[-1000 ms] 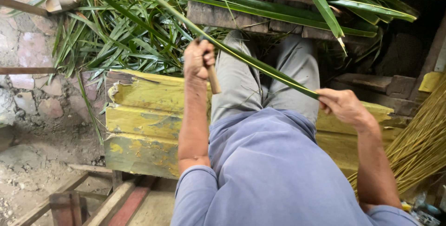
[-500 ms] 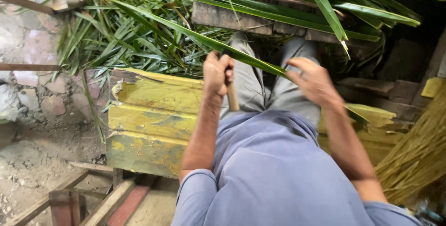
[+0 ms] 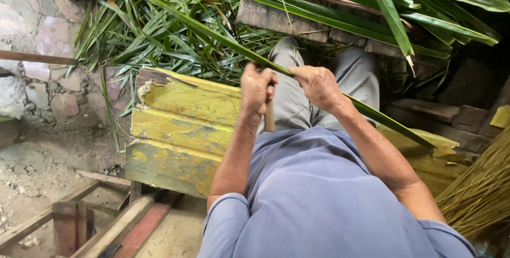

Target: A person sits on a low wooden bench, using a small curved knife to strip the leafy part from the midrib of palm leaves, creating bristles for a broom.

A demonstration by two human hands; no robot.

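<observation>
**A:** What are the hands doing?

**B:** The left hand [image 3: 257,89] is clenched in a fist around a wooden handle [image 3: 269,119], whose pale end sticks out below the fist toward 6 o'clock. Whatever is fixed to the top of the handle is hidden by the fingers. The right hand [image 3: 319,84], just beside it at 3 o'clock, is curled shut, pinching a long green leaf [image 3: 223,40].

**A:** Where does the leaf run?

**B:** From 11 o'clock, out of a heap of leaves [image 3: 159,35] on the ground, across both hands, down to 4 o'clock past the person's right forearm. Held taut between the two hands, it likely meets the tool at the left fist, which would steady it for stripping.

**A:** What is around the person?

**B:** They sit on a worn yellow bench [image 3: 180,125], knees toward 12 o'clock. A bundle of thin straw-coloured sticks [image 3: 481,194] lies at 4 o'clock, within reach of the right arm.
</observation>
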